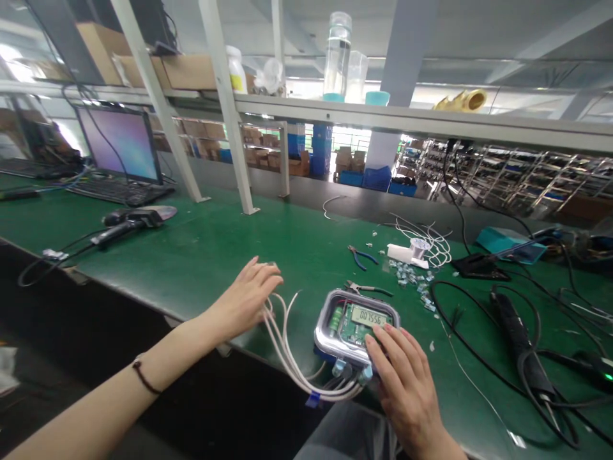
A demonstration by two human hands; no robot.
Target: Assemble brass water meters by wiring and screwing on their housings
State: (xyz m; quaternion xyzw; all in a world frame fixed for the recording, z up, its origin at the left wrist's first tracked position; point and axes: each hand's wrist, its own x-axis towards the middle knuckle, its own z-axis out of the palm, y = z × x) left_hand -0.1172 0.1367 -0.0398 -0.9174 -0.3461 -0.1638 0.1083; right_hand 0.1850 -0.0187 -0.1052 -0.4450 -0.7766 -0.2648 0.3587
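A meter (pixel 357 322) with a clear lid, a digit display and a green circuit board lies near the bench's front edge. My right hand (pixel 407 377) grips its lower right side, fingertips on the lid and thumb hidden. White cables (pixel 282 348) leave the meter's lower side through pale blue fittings and loop left, with a blue tag (pixel 313 400) around them. My left hand (pixel 251 291) is closed around the cables' far part, its fingers bent over them; their ends are mostly hidden. Just behind the meter lie cutters with dark green handles (pixel 368 289).
Blue-handled pliers (pixel 363 258), a solder spool (pixel 419 248), loose white wires (pixel 433 239) and several small pale blue fittings (pixel 407 275) lie behind. At right are a soldering iron (pixel 522 345) and black cords. A scanner (pixel 127 223), keyboard and monitor (pixel 119 144) stand left. Shelf posts (pixel 230 115) rise behind.
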